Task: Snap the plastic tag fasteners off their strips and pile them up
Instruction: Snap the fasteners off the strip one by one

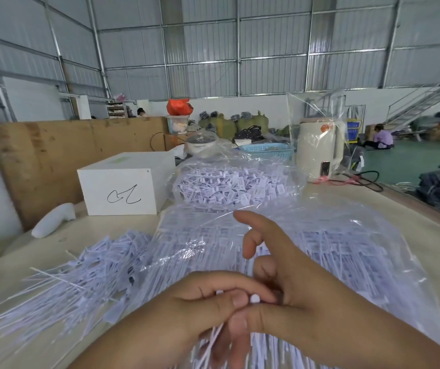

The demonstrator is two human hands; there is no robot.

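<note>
A: Where is the work right now?

B: In front of the white box (pixel 123 182), close to the camera. Both hands meet over the clear bag of strips (pixel 306 249). The left hand (pixel 187 312) has thumb and fingers curled round a strip of fasteners (pixel 213 339), whose thin white stems hang down below the grip. The right hand (pixel 301 296) pinches the small white head (pixel 254 298) at the top of that strip between thumb and a lower finger. Its index finger sticks out free, pointing back toward the box.

A: And the loose ones?

B: The pile of fasteners (pixel 86 275) lies in front of the box, to the left of the hands, fanned across the table (pixel 426 249). A second bag of strips (pixel 229 179) sits just right of the box, further back than the hands.

A: How do they handle, by your reckoning?

B: Very light, I judge. Stems thin and springy, likely to bend rather than break. The flat tag ends look stiffer. Smooth plastic, so probably slippery in a bunch.

A: Where to take hold?

B: At the head, close to the joint with the strip, as the right hand does. Gripping far down a stem would likely only flex it. The left hand should clamp the strip near the same joint, so that the snap is short and clean.

A: Risks?

B: Stems tangling, I guess, or pieces flicking off toward the box.
</note>
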